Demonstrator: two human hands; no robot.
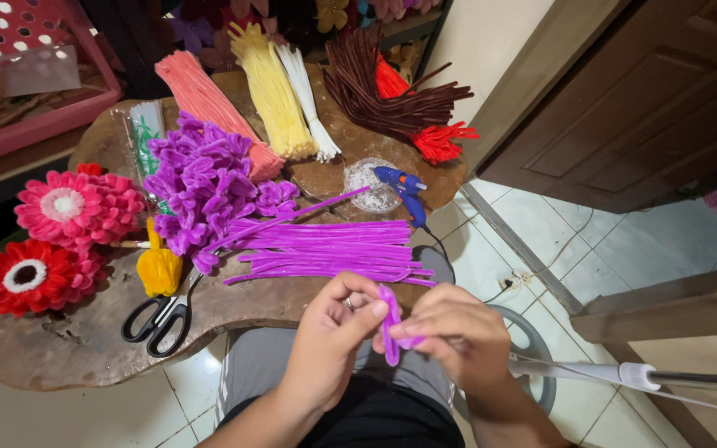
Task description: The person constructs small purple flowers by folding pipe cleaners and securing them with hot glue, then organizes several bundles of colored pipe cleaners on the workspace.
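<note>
Both hands work one purple pipe cleaner point(390, 328) just above the lap, at the near edge of the wooden worktop point(68, 348). The left hand point(334, 328) pinches the upper loop between thumb and fingers; the right hand point(458, 332) has its fingers pressed together on the lower end. The piece is bent into a narrow folded loop, apparently only partly shaped.

Finished stock: a heap of bent purple petals point(201, 178) lies at mid-worktop, and two completed flowers, one pink point(72, 207) and one red point(31, 278), sit at the left edge.

Outstanding stock: a bundle of straight purple stems point(325, 249) lies just beyond the hands, unbent. By that count, the bending appears well advanced but not complete, and the purple petals are not yet assembled.

Tools at rest: black scissors point(159, 315) near the front left, a blue glue gun point(404, 187) at the right side. Neither is in hand.
</note>
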